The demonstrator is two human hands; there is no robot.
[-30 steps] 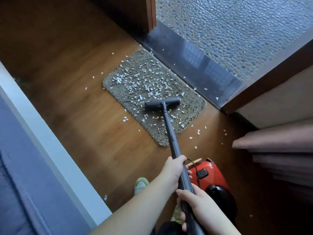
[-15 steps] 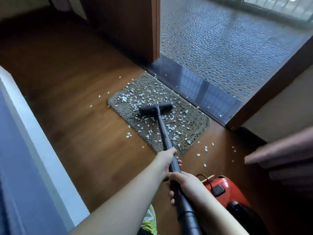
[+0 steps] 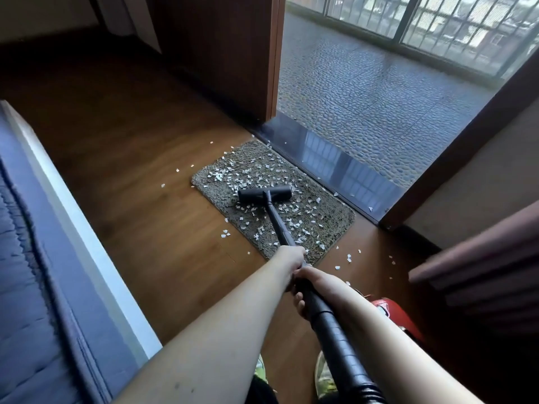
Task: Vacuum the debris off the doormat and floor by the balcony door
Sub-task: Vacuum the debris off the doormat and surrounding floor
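Observation:
A brown doormat (image 3: 329,225) lies on the wooden floor against the dark door sill, strewn with white debris flakes (image 3: 233,176). The black vacuum head (image 3: 264,194) rests on the middle of the mat, its black tube (image 3: 278,225) running back to me. My left hand (image 3: 291,259) grips the tube further forward. My right hand (image 3: 313,287) grips it just behind, where the ribbed hose (image 3: 338,345) begins. More flakes (image 3: 348,258) lie on the floor right of the mat and flakes (image 3: 225,234) lie left of it.
The red vacuum body (image 3: 390,314) sits on the floor at my right. A blue bed with a white frame (image 3: 73,228) runs along the left. A wooden door panel (image 3: 233,53) stands at the back, the pebbled balcony floor (image 3: 379,91) beyond. Curtain folds (image 3: 481,272) hang right.
The vacuum head has slid forward across the mat toward the sill. Both arms have stretched out further, and my view has tilted up to show the balcony windows.

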